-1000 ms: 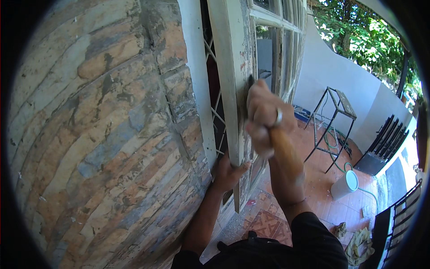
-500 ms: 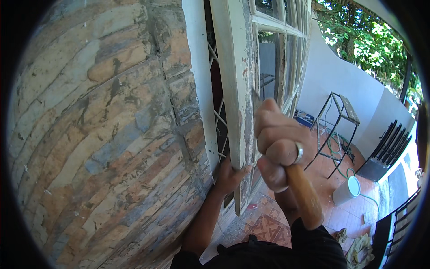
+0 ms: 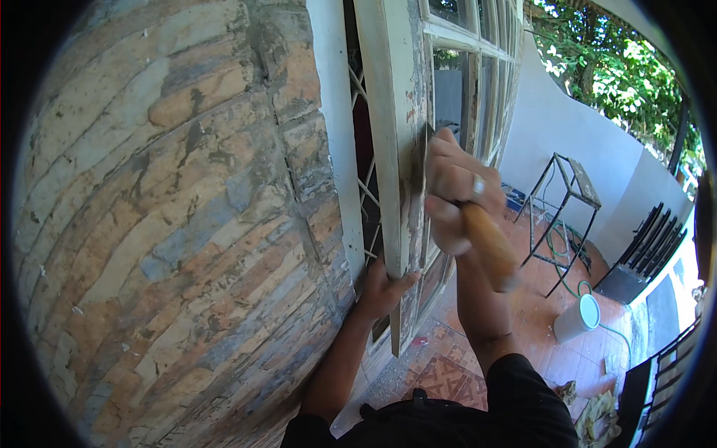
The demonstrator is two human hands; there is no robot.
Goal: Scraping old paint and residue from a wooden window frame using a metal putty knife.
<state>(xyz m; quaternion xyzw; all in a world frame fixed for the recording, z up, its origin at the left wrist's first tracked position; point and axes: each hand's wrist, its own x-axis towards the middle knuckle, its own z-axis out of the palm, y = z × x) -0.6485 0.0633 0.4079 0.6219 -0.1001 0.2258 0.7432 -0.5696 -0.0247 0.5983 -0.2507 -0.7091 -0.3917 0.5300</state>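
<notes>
A cream window casement (image 3: 407, 157) stands ajar beside the stone wall, its paint worn and flaked down to brown patches. My left hand (image 3: 383, 290) grips the casement's lower edge, thumb across its face and fingers behind it. My right hand (image 3: 459, 187), with a ring on one finger, is closed round a scraper with a wooden handle (image 3: 489, 246). The handle slants down toward me. Only a sliver of dark blade shows past the fingers, close to the frame's face; whether it touches, I cannot tell.
Rough stone cladding (image 3: 187, 224) fills the left side. Rightward on the tiled floor are a metal stand (image 3: 575, 183), a white bucket (image 3: 579, 317), a green hose (image 3: 556, 239) and stacked black slats (image 3: 646, 246). Behind the casement's gap runs a lattice grille (image 3: 366, 179).
My right hand has moved up along the casement, carrying the scraper away from me. More of my right forearm shows. My left hand keeps its hold in nearly the same place.
</notes>
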